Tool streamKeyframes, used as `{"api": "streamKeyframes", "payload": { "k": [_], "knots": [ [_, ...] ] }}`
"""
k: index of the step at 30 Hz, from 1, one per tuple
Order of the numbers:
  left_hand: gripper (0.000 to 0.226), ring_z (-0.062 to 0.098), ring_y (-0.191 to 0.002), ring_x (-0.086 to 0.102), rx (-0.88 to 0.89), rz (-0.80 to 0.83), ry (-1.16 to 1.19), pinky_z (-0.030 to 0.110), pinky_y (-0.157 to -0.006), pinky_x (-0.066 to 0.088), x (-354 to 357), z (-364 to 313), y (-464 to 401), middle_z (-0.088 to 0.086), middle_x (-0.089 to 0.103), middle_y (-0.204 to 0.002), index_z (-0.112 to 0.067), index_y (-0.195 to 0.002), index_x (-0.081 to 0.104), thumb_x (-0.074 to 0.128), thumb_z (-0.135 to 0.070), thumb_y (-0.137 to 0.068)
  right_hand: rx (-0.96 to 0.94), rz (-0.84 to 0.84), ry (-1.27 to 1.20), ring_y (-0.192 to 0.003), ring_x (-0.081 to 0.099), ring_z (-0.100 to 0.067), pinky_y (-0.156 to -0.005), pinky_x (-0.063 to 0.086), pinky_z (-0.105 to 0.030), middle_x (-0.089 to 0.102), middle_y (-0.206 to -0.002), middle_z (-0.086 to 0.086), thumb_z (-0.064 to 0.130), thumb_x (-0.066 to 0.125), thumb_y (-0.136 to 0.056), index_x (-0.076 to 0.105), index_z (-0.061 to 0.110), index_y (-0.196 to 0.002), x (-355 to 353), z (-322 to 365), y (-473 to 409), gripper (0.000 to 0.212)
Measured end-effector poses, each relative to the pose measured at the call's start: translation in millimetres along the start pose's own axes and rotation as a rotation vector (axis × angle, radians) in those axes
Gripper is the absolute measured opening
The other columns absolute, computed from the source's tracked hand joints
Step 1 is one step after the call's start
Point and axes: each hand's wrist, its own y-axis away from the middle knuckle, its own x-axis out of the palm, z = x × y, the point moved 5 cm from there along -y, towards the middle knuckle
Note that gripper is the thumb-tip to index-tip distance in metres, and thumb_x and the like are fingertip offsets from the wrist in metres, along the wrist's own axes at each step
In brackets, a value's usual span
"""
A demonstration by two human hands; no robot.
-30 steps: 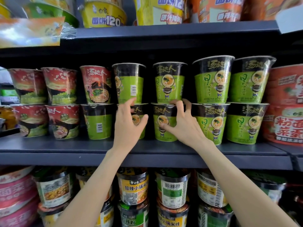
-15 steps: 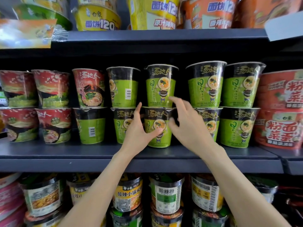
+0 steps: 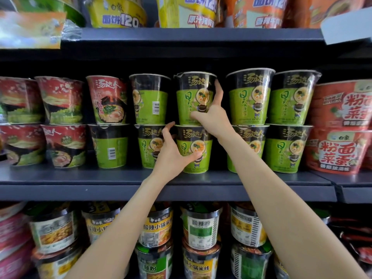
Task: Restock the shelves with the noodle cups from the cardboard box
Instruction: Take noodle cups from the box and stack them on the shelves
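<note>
Green and black noodle cups stand two high on the middle shelf. My left hand grips the left side of a lower green cup in the centre stack. My right hand wraps the right side of the upper green cup that rests on it, fingers up along the wall and thumb across the front. More green cups stand to the left and right. No cardboard box is in view.
Red noodle cups fill the left of the same shelf, large red bowls the right. Yellow and orange bowls sit on the shelf above. Assorted cups are stacked on the shelf below my forearms.
My left hand has shifted right from the neighbouring lower cup onto the centre lower cup. My right hand has risen from the lower row to the upper centre cup. The view moved closer.
</note>
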Motion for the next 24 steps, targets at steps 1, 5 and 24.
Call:
{"api": "streamKeyframes", "payload": {
  "k": [1,5,24],
  "knots": [
    [0.095,0.011,-0.106,0.056,0.002,-0.007,-0.01,0.023,-0.087,0.044,0,-1,0,0.002,0.05,-0.129,-0.026,-0.138,0.014,0.082,-0.027,-0.071,-0.004,-0.015,0.01,-0.092,0.063,-0.023,-0.084,0.052,-0.035,0.062,-0.106,-0.006,0.015,0.068,-0.082,-0.01,0.029,-0.149,-1,0,2,0.104],
    [0.096,0.013,-0.11,0.054,0.004,-0.06,-0.041,0.03,-0.092,0.047,2,-2,1,0.003,0.051,-0.131,-0.029,-0.136,0.016,0.083,-0.031,-0.068,-0.025,-0.097,0.177,-0.097,0.056,-0.028,-0.085,0.048,-0.039,0.048,-0.127,-0.019,0.025,0.071,-0.08,-0.008,0.034,-0.149,-5,4,10,0.105],
    [0.095,0.022,-0.113,0.055,0.033,-0.094,-0.146,0.042,-0.091,0.05,6,-8,4,0.006,0.046,-0.136,-0.028,-0.138,0.016,0.081,-0.037,-0.07,-0.046,-0.134,0.316,-0.103,0.061,-0.033,-0.086,0.052,-0.044,0.052,-0.13,-0.016,0.041,0.071,-0.078,-0.003,0.025,-0.151,-7,0,11,0.105]
  ]
}}
